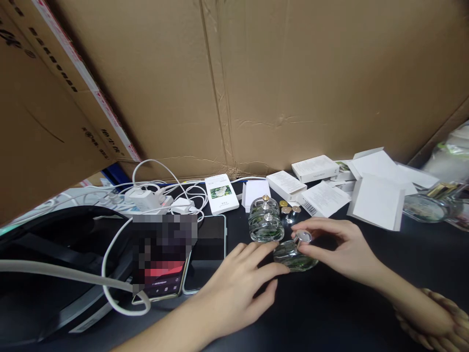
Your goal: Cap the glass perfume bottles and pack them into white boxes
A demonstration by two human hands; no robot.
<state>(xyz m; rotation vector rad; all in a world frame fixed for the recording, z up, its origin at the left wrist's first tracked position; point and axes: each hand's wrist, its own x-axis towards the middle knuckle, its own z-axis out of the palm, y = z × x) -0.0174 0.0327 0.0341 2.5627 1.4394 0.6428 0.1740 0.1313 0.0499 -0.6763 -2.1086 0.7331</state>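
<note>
A clear glass perfume bottle (295, 260) with a greenish tint stands upright on the black tabletop. My left hand (246, 279) steadies its left end between the fingers. Thumb and fingers of my right hand (339, 244) pinch the shiny silver cap (303, 237) at the bottle's top; whether the cap sits fully on the neck I cannot tell. Just behind are several similar glass bottles (266, 228) in a row, their metal spray necks uncovered. Beside that row are a few loose silver caps (295, 211) and a gold cap (283, 204).
White cartons (315, 168) and opened cardboard sleeves (379, 195) lie at the back right. Another glass bottle (425, 208) is at far right. Two phones (207, 254), white cables (110, 274) and a black bag-like object (54, 274) occupy the left. A large cardboard wall (293, 88) closes the back.
</note>
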